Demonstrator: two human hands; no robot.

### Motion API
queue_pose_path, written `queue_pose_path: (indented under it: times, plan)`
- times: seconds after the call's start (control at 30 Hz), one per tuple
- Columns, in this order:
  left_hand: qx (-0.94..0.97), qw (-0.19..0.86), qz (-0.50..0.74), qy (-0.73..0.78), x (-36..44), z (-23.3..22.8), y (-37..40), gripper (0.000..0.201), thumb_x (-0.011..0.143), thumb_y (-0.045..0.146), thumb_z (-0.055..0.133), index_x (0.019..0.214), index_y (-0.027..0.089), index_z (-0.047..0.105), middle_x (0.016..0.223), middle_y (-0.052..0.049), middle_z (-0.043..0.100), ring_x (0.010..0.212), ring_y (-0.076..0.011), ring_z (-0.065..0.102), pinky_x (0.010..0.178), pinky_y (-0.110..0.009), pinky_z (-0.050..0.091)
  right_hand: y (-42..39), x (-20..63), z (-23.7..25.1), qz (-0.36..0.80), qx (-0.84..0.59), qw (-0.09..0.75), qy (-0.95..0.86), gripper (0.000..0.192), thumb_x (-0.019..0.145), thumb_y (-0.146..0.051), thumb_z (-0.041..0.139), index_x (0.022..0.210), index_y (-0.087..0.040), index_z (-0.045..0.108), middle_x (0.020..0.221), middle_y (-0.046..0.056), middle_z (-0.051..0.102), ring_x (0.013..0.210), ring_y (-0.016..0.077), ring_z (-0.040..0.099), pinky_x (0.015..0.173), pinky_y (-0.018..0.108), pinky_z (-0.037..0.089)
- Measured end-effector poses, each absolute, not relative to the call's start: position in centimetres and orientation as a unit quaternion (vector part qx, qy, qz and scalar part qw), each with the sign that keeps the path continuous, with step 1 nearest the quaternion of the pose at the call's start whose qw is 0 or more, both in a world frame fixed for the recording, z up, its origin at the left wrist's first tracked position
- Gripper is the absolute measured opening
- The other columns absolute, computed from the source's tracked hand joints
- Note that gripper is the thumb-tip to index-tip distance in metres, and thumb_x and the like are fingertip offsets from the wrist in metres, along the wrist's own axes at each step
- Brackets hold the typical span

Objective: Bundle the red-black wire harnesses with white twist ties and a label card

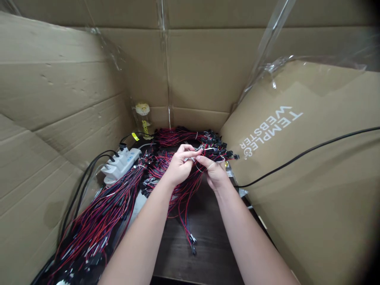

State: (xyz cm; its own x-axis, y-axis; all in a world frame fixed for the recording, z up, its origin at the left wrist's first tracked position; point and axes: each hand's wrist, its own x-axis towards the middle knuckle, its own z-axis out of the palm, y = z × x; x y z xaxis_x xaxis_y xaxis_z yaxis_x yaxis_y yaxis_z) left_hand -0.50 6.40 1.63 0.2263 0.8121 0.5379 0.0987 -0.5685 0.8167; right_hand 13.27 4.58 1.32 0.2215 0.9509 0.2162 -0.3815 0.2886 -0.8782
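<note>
My left hand and my right hand meet over a bundle of red and black wires. Both are closed, thumbs and fingertips pinched close together on a thin white tie. One end of the tie curves across the right fingers. Whether it is a twist tie or a cable tie I cannot tell. Black connectors fan out from the bundle just beyond my hands. A few loose wires end in small plugs on the dark table between my forearms.
More tied wire bundles lie at the left and behind. A white power strip with plugged black cords stands at left, near a clear bottle with a yellow lid. Cardboard walls surround the table; a black cable crosses the right one.
</note>
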Motion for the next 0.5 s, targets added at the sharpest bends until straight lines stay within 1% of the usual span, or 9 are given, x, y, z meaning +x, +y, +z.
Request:
queue_pose_path:
  times: [0.1, 0.17, 0.23, 0.27, 0.33, 0.37, 0.43, 0.5]
  plan:
    - [0.702, 0.319, 0.544, 0.332, -1.0, 2.1, 6.4, 0.035, 0.085, 0.009, 0.055, 0.102, 0.021, 0.083, 0.109, -0.008, 0.064, 0.104, -0.0157, 0.064, 0.095, -0.033, 0.055, 4.9, 13.2, 1.1, 0.461, -0.361, 0.705, -0.4, 0.035, 0.056, -0.026, 0.091, 0.081, -0.02, 0.068, 0.087, 0.002, 0.073, 0.085, 0.0254, 0.07, 0.089, 0.044, 0.058]
    - [0.677, 0.303, 0.569, 0.357, -1.4, 2.8, 6.0, 0.034, 0.084, 0.007, 0.052, 0.091, 0.021, 0.083, 0.103, -0.007, 0.066, 0.099, -0.0157, 0.066, 0.09, -0.032, 0.055, 5.2, 13.0, 1.1, 0.442, -0.368, 0.714, -0.399, 0.032, 0.057, -0.028, 0.09, 0.076, -0.02, 0.065, 0.081, 0.002, 0.071, 0.083, 0.0257, 0.069, 0.088, 0.044, 0.059]
    - [0.658, 0.254, 0.598, 0.382, -1.6, 3.6, 5.2, 0.029, 0.084, 0.009, 0.052, 0.081, 0.019, 0.079, 0.097, -0.006, 0.068, 0.094, -0.0168, 0.066, 0.087, -0.034, 0.055, 5.5, 12.6, 1.4, 0.416, -0.376, 0.725, -0.398, 0.029, 0.06, -0.029, 0.088, 0.072, -0.02, 0.063, 0.075, 0.001, 0.068, 0.081, 0.0253, 0.067, 0.085, 0.043, 0.059]
    - [0.664, 0.216, 0.601, 0.389, -1.5, 4.0, 4.6, 0.025, 0.084, 0.01, 0.054, 0.079, 0.019, 0.077, 0.096, -0.006, 0.068, 0.094, -0.0177, 0.065, 0.088, -0.035, 0.055, 5.5, 12.4, 1.5, 0.403, -0.379, 0.731, -0.4, 0.029, 0.06, -0.029, 0.087, 0.071, -0.02, 0.062, 0.074, 0.001, 0.067, 0.079, 0.0248, 0.066, 0.083, 0.042, 0.059]
    - [0.724, 0.133, 0.562, 0.378, -1.0, 4.7, 3.4, 0.012, 0.082, 0.014, 0.062, 0.083, 0.019, 0.073, 0.097, -0.006, 0.067, 0.098, -0.0206, 0.063, 0.095, -0.039, 0.052, 5.5, 11.9, 1.9, 0.382, -0.382, 0.736, -0.408, 0.029, 0.06, -0.028, 0.087, 0.072, -0.02, 0.062, 0.074, 0.0, 0.066, 0.075, 0.0237, 0.063, 0.076, 0.039, 0.058]
    - [0.756, 0.113, 0.532, 0.364, -0.7, 5.0, 2.9, 0.008, 0.081, 0.015, 0.066, 0.086, 0.018, 0.07, 0.099, -0.007, 0.066, 0.099, -0.0214, 0.061, 0.095, -0.039, 0.052, 5.5, 11.8, 2.0, 0.374, -0.383, 0.737, -0.413, 0.029, 0.059, -0.027, 0.087, 0.073, -0.02, 0.063, 0.074, 0.0, 0.066, 0.073, 0.023, 0.062, 0.073, 0.038, 0.057]
    - [0.788, 0.103, 0.493, 0.355, -0.2, 5.3, 2.3, 0.011, 0.082, 0.019, 0.069, 0.092, 0.017, 0.067, 0.103, -0.008, 0.062, 0.1, -0.0217, 0.058, 0.094, -0.038, 0.052, 5.4, 11.6, 2.1, 0.362, -0.389, 0.735, -0.422, 0.029, 0.059, -0.028, 0.088, 0.071, -0.02, 0.063, 0.073, 0.001, 0.065, 0.068, 0.0217, 0.059, 0.067, 0.037, 0.056]
    - [0.796, 0.121, 0.474, 0.357, 0.0, 5.6, 2.3, 0.01, 0.087, 0.022, 0.068, 0.096, 0.016, 0.067, 0.105, -0.009, 0.06, 0.1, -0.0206, 0.059, 0.094, -0.037, 0.052, 5.5, 11.6, 1.9, 0.351, -0.397, 0.733, -0.426, 0.029, 0.061, -0.03, 0.087, 0.068, -0.02, 0.06, 0.071, 0.002, 0.064, 0.064, 0.0206, 0.057, 0.064, 0.037, 0.054]
